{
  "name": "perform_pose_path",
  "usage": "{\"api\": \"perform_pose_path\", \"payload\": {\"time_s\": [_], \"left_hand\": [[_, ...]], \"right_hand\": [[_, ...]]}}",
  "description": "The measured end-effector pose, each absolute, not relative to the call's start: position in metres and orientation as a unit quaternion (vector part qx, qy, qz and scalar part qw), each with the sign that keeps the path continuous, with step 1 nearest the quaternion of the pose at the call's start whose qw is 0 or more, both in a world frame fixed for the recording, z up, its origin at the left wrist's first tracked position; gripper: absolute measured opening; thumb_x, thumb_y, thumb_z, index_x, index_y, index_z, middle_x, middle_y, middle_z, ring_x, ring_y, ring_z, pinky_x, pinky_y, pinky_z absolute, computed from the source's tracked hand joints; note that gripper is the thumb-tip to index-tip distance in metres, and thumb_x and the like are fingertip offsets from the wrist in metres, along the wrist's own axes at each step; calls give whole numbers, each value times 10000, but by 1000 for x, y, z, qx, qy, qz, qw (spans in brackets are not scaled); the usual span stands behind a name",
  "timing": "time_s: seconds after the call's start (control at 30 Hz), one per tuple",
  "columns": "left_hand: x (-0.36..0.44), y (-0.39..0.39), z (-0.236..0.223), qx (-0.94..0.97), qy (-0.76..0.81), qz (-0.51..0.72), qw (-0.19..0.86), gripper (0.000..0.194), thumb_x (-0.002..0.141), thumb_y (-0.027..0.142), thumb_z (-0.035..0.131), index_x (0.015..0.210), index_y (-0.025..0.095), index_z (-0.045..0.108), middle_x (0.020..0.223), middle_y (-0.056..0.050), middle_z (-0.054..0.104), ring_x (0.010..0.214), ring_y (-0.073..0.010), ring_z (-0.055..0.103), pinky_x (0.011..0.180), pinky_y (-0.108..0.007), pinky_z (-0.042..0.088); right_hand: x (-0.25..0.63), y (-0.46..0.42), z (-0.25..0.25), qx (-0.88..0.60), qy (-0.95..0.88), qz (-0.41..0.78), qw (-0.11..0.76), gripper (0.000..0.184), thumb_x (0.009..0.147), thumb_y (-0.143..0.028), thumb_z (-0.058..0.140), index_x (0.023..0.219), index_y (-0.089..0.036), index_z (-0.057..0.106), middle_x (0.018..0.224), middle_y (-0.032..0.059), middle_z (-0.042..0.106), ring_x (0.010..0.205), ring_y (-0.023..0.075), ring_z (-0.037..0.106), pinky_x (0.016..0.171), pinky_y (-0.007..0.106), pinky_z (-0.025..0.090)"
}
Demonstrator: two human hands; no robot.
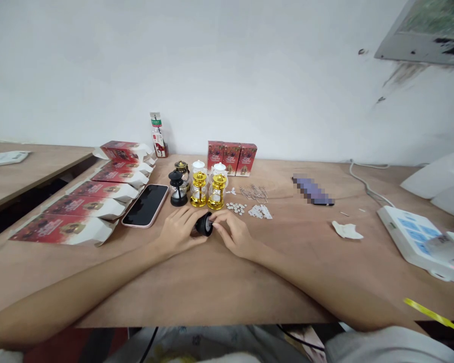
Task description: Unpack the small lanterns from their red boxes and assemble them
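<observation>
At the middle of the wooden table [212, 297], just in front of a cluster of small lanterns, a black piece [203, 225] is held tilted on its side, its round underside turned to the right. It is gripped from the left by the left hand [180, 229], whose fingers are curled over it with the thumb below. By the right hand [235, 236] the round underside is touched with thumb and forefinger brought near each other; whether a small part is pinched between them cannot be told.

Just behind, a black lantern [179, 195] and two gold lanterns [199, 190] are stood upright, backed by a bronze-coloured lantern [181, 166] and two white lanterns [198, 166]. To their right, small round pieces [236, 207], flat white pieces [260, 212] and thin wire pieces [253, 192] are spread in loose piles.

On the left a phone [146, 205] is laid face up beside a row of red boxes [91, 207] with open white flaps. Three more red cartons [231, 160] are stood near the wall [287, 91].
</observation>
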State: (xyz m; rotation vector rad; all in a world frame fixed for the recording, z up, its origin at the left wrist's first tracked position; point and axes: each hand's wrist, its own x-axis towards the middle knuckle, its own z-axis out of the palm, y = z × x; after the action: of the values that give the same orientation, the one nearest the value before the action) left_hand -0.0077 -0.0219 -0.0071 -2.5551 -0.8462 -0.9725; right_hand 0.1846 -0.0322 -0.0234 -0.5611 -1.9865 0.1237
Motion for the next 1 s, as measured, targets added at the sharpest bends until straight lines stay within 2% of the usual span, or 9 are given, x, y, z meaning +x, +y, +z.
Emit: {"api": "perform_pose_path", "payload": {"time_s": [0.23, 0.43, 1.0], "left_hand": [[-11, -20, -9, -888, -307, -313, 140, 375, 774, 380, 593, 1085, 173, 570, 954, -95, 675, 876, -239, 630, 751, -336, 498], [-10, -21, -8, -888, -281, -318, 175, 353, 795, 371, 587, 1057, 136, 556, 917, -96, 677, 843, -234, 632, 719, -332, 506], [-9, -23, -6, -880, -275, -329, 203, 342, 821, 405, 558, 1012, 122, 553, 863, -96, 667, 805, -229, 629, 689, -318, 504]], "right_hand": [[182, -36, -22, -289, -788, 173, 515, 69, 930, -226, 409, 866, -212, 431, 888, 46, 626, 831, 130, 618, 755, 273, 490], [183, -33, -23, -282, -786, 215, 506, 122, 941, -290, 388, 852, -216, 424, 887, 46, 605, 830, 131, 597, 763, 283, 476], [180, -30, -25, -289, -783, 195, 516, 170, 950, -357, 352, 867, -222, 412, 864, 43, 591, 806, 139, 590, 739, 289, 472]]}}
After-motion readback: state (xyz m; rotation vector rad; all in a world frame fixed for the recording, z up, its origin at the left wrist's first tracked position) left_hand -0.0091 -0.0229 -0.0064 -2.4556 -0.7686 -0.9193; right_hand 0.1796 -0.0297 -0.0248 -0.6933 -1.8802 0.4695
